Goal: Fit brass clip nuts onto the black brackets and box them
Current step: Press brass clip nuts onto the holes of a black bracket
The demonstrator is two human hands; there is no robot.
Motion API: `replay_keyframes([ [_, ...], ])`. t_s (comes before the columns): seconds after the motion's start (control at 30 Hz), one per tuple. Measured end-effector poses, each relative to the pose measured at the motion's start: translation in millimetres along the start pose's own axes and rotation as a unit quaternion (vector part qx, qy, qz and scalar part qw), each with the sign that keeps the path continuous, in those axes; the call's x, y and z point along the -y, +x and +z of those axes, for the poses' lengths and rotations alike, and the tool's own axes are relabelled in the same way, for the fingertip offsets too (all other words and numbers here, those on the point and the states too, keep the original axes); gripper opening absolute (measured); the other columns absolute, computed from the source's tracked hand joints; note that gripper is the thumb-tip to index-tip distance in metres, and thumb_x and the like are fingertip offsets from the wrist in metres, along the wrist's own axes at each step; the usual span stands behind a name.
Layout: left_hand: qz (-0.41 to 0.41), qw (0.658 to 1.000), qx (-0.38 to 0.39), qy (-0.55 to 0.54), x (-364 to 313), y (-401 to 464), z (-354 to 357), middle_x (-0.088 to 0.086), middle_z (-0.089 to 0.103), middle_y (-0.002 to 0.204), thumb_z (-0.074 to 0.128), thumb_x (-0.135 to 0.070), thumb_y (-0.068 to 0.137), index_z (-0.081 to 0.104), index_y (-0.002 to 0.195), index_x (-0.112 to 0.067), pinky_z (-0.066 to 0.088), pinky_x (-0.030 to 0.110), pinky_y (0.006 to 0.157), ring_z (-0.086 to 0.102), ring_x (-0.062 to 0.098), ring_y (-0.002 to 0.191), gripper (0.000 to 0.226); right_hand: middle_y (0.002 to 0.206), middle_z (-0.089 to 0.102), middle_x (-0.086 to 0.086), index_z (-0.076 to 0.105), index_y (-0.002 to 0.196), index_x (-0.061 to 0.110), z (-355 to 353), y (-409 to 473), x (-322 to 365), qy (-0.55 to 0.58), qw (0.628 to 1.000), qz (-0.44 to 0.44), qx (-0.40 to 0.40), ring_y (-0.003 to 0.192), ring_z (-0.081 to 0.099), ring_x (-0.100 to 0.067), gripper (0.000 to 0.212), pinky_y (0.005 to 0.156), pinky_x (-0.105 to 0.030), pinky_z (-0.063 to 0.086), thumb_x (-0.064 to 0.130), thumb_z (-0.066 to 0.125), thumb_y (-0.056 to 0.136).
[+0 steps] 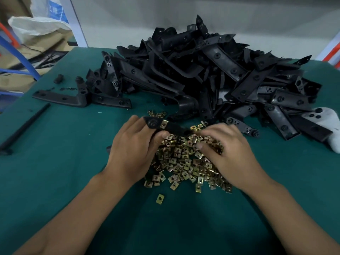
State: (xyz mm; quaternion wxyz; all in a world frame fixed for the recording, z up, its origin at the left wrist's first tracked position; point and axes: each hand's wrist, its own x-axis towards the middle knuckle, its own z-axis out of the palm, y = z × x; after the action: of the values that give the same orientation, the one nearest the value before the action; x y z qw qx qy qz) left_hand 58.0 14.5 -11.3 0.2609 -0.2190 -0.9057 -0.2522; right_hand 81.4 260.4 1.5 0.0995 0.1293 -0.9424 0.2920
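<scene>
Head view, frame centre: the left hand (131,144) grips a black bracket (165,126) — one brass clip nut (164,124) already fitted. The right hand (226,144) rests on the nut pile (185,162), fingers curled — whether it pinches one, I cannot tell.

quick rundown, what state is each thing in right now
left hand: grips a bracket
right hand: fingers curled into the nuts, grip on one unclear
held bracket: lifted over the nuts, one nut clipped on
nut pile: loose heap on the mat
stray nut: lies apart, nearer the person
bracket pile: tangled heap, no nuts seen fitted
flat bracket: lies alone left of the heap
</scene>
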Motion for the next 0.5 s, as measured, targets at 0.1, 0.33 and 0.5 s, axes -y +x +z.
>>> replay_keyframes([
  [0.1,-0.023,1.0,-0.001,0.011,1.5,0.5,-0.7,0.005,0.065,0.096,0.026,-0.049,0.108,0.068,0.105,-0.008,0.047,0.042,0.076,0.055,0.028,0.09,0.059,0.12,0.054,0.022,0.063,0.131,0.037,4.1,-1.6,-1.2,-0.068,0.996,-0.021,0.047,0.111,0.042,-0.005,0.044,0.1,-0.032,0.034,0.057,0.055,0.093],
  [0.33,-0.016,0.999,0.03,0.015,0.0,0.2,1.0,0.001,0.063,0.095,0.027,-0.048,0.108,0.07,0.108,-0.008,0.048,0.042,0.077,0.055,0.025,0.091,0.059,0.102,0.06,0.021,0.07,0.109,0.032,8.9,-3.9,3.5,-0.071,0.996,-0.042,0.016,0.099,0.048,-0.005,0.023,0.092,-0.035,0.042,0.046,0.065,0.092],
  [0.5,-0.009,1.0,0.02,0.009,0.3,0.3,2.0,-0.001,0.063,0.096,0.03,-0.045,0.109,0.069,0.108,-0.012,0.048,0.04,0.075,0.055,0.024,0.09,0.052,0.105,0.058,0.018,0.067,0.117,0.032,11.3,-5.4,6.3,-0.069,0.997,-0.036,0.021,0.102,0.048,-0.007,0.03,0.092,-0.032,0.04,0.049,0.063,0.093],
])
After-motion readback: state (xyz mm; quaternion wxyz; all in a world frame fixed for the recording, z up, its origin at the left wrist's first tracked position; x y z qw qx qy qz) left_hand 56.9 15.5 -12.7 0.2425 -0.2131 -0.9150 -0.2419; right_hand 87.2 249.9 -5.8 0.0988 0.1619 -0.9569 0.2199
